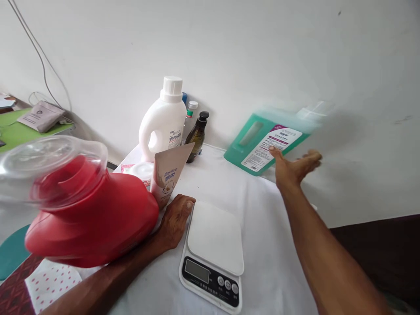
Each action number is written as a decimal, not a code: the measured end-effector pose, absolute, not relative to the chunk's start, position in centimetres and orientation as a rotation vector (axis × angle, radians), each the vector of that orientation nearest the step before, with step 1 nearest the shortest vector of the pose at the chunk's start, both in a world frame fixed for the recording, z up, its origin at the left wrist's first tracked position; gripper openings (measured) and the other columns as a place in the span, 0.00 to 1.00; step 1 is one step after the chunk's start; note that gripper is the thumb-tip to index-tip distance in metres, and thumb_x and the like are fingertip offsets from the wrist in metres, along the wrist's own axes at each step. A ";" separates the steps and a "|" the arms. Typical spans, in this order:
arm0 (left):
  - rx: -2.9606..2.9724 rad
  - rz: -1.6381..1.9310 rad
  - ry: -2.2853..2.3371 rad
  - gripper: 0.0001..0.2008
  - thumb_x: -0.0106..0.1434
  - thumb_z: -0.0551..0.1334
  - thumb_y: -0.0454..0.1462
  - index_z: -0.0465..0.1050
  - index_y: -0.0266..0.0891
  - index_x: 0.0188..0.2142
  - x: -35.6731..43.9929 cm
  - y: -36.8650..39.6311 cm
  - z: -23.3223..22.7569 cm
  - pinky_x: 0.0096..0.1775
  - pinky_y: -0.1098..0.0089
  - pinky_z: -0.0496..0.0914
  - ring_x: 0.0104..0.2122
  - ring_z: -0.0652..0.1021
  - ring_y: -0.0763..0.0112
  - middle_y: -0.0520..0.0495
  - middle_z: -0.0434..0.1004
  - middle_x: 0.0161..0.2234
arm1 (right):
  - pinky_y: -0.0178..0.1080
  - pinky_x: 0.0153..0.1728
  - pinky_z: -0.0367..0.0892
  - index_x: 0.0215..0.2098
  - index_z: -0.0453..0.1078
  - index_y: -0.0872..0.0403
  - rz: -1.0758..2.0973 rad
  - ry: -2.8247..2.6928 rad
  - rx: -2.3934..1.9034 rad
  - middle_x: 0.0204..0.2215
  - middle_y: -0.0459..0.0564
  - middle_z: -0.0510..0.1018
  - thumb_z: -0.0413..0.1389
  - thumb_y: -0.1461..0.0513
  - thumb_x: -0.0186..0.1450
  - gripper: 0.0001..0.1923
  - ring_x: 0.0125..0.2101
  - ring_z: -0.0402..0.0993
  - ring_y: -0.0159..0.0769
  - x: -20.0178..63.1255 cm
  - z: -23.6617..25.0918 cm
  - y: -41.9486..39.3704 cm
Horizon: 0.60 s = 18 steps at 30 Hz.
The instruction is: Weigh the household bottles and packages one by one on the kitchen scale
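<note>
My left hand (175, 218) lies at the left edge of a white kitchen scale (215, 253), fingers curled behind a big red jug (95, 218). The jug is tilted close to the camera, and its clear cap (49, 168) is blurred. My right hand (293, 168) reaches out to the right with its fingers spread. Its thumb touches the label of a green jug (262, 140), which leans tilted by the wall and is blurred.
On the white-covered table (269, 245), at the back by the wall, stand a white detergent bottle (164, 120), a dark pump bottle (197, 135) and a beige pouch (170, 175). A green surface with a grey pouch (41, 116) is at far left.
</note>
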<state>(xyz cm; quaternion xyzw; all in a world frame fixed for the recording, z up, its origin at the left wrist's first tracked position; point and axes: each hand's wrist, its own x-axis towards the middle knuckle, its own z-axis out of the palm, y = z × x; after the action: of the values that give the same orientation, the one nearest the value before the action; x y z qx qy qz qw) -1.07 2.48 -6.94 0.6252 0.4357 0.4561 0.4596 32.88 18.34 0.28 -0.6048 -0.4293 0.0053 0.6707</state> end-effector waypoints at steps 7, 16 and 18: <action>1.575 1.135 1.063 0.24 0.77 0.44 0.52 0.74 0.45 0.43 -1.1 2.6 -7.2 0.53 0.51 0.75 0.47 0.78 0.55 0.43 0.77 0.46 | 0.53 0.55 0.66 0.46 0.65 0.48 0.139 -1.426 -1.269 0.48 0.53 0.76 0.64 0.45 0.61 0.24 0.50 0.72 0.46 19.5 3.1 18.4; 1.598 1.192 1.084 0.19 0.77 0.46 0.50 0.72 0.48 0.40 -1.1 2.4 -6.8 0.53 0.49 0.72 0.46 0.78 0.55 0.42 0.77 0.42 | 0.53 0.52 0.68 0.40 0.65 0.48 0.367 -1.375 -1.404 0.39 0.51 0.77 0.63 0.48 0.61 0.18 0.45 0.73 0.48 11.0 2.5 24.8; 1.599 1.190 1.091 0.19 0.77 0.46 0.50 0.72 0.49 0.40 -1.2 2.3 -6.8 0.54 0.49 0.72 0.46 0.78 0.54 0.43 0.76 0.41 | 0.54 0.52 0.67 0.38 0.64 0.47 0.331 -1.348 -1.408 0.38 0.50 0.76 0.63 0.49 0.61 0.16 0.45 0.73 0.49 11.2 2.3 24.7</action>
<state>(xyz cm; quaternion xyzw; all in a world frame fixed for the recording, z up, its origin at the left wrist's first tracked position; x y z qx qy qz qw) -1.21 2.31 -6.78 0.6383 0.4356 0.4751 0.4208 11.16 24.71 2.26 -0.5948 -0.5695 0.1400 0.5497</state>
